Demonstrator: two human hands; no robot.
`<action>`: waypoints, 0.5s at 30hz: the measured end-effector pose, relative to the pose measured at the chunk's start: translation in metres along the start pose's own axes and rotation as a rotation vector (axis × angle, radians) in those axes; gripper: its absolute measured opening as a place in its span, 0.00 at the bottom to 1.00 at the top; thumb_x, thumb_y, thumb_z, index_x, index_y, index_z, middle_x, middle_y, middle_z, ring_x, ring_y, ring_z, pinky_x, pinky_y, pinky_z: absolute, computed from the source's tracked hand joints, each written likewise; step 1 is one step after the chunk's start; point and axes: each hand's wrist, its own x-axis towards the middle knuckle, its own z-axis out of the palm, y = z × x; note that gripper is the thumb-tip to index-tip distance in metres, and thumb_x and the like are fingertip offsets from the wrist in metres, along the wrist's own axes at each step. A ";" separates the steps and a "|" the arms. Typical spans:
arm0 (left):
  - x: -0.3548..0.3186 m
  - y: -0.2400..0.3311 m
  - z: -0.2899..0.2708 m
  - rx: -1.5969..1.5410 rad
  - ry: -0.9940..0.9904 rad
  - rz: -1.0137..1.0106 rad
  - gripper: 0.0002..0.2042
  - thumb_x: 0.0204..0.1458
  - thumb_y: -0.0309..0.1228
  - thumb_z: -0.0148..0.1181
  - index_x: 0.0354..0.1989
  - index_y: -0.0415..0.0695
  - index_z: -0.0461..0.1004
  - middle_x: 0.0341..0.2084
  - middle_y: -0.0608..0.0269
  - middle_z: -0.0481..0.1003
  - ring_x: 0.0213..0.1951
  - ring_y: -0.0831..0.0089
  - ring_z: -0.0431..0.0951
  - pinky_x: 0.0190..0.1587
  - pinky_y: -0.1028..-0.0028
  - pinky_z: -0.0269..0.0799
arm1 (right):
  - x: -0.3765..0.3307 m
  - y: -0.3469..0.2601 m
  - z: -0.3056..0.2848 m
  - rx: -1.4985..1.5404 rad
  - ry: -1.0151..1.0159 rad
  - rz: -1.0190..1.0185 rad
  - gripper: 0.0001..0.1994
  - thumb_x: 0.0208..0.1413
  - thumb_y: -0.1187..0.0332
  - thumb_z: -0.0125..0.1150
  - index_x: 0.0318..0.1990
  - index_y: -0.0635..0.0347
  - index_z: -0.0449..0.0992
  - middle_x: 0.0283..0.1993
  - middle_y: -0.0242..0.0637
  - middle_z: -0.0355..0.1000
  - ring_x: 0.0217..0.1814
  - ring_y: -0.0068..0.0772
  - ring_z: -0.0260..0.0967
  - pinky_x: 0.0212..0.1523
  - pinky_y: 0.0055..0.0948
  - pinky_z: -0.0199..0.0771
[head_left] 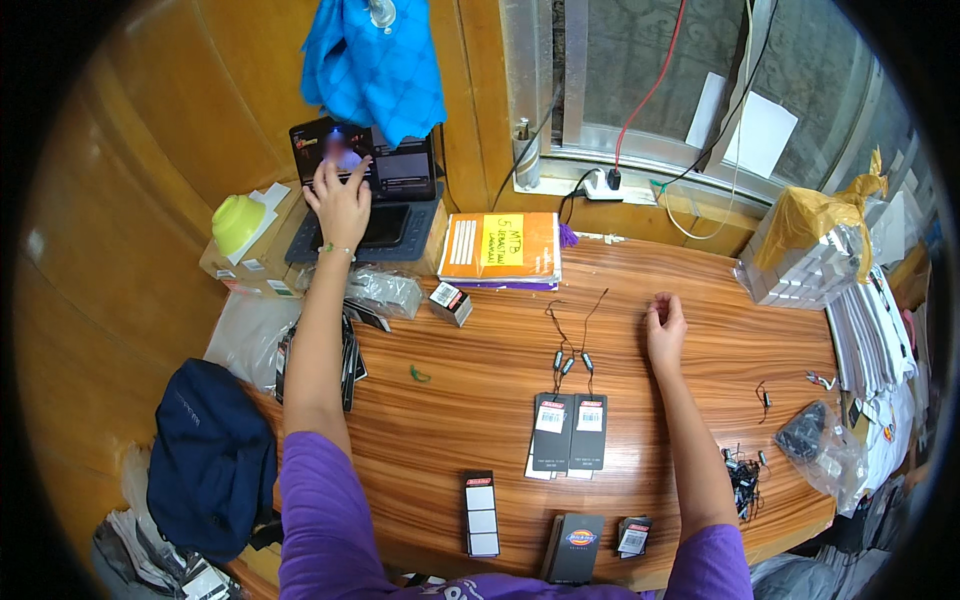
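My left hand (342,207) reaches to a tablet (410,165) propped on a dark keyboard, its fingers spread against the lit screen. Beside my left wrist a black phone (386,226) lies on the keyboard. My right hand (666,325) rests at the right of the wooden table, fingers curled in and nothing visible in them. Between my forearms lie dark grey hang tags (588,450) with white stickers; their black strings (562,325) with small plastic fasteners stretch away from me. Closer to me are a strip of white labels (482,520), a grey tag stack (574,548) and a smaller tag stack (633,538).
Orange notebooks (480,262) lie at the table's back. A small label-covered stack (450,303) stands before them. A pile of black tag strings (742,480) is at right, near a plastic bag (825,450). Wrapped white boxes (805,260) and a navy bag (212,455) flank the table.
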 end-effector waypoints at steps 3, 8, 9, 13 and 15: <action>-0.001 0.003 -0.004 0.027 -0.054 0.000 0.19 0.50 0.37 0.50 0.53 0.63 0.69 0.59 0.56 0.54 0.61 0.55 0.50 0.57 0.37 0.41 | 0.001 0.001 0.000 0.013 -0.001 -0.003 0.08 0.49 0.78 0.52 0.38 0.65 0.68 0.28 0.37 0.69 0.29 0.27 0.65 0.34 0.26 0.68; -0.003 0.002 -0.001 -0.014 -0.023 -0.043 0.19 0.52 0.38 0.49 0.54 0.64 0.68 0.59 0.56 0.55 0.61 0.55 0.51 0.57 0.37 0.40 | 0.001 -0.001 0.001 0.022 0.007 -0.034 0.08 0.49 0.78 0.52 0.38 0.65 0.68 0.28 0.37 0.69 0.28 0.26 0.65 0.33 0.25 0.68; -0.004 0.002 -0.002 -0.009 -0.022 -0.038 0.19 0.52 0.38 0.49 0.54 0.65 0.68 0.59 0.56 0.55 0.61 0.55 0.51 0.57 0.38 0.40 | 0.001 0.000 0.001 0.017 0.009 -0.035 0.08 0.49 0.78 0.52 0.38 0.65 0.68 0.28 0.37 0.69 0.29 0.26 0.65 0.33 0.25 0.68; -0.007 0.001 -0.001 -0.009 -0.001 -0.042 0.19 0.52 0.38 0.49 0.54 0.65 0.68 0.59 0.56 0.55 0.61 0.55 0.51 0.57 0.38 0.41 | 0.000 -0.006 0.000 0.009 0.002 0.000 0.08 0.49 0.78 0.52 0.38 0.65 0.68 0.28 0.37 0.69 0.29 0.26 0.65 0.34 0.25 0.68; -0.009 0.001 -0.001 0.001 -0.023 -0.052 0.19 0.52 0.39 0.49 0.54 0.65 0.68 0.60 0.56 0.54 0.61 0.54 0.51 0.57 0.38 0.40 | 0.000 -0.007 0.000 0.012 0.005 0.007 0.08 0.49 0.78 0.52 0.38 0.65 0.68 0.28 0.37 0.69 0.29 0.26 0.65 0.34 0.25 0.68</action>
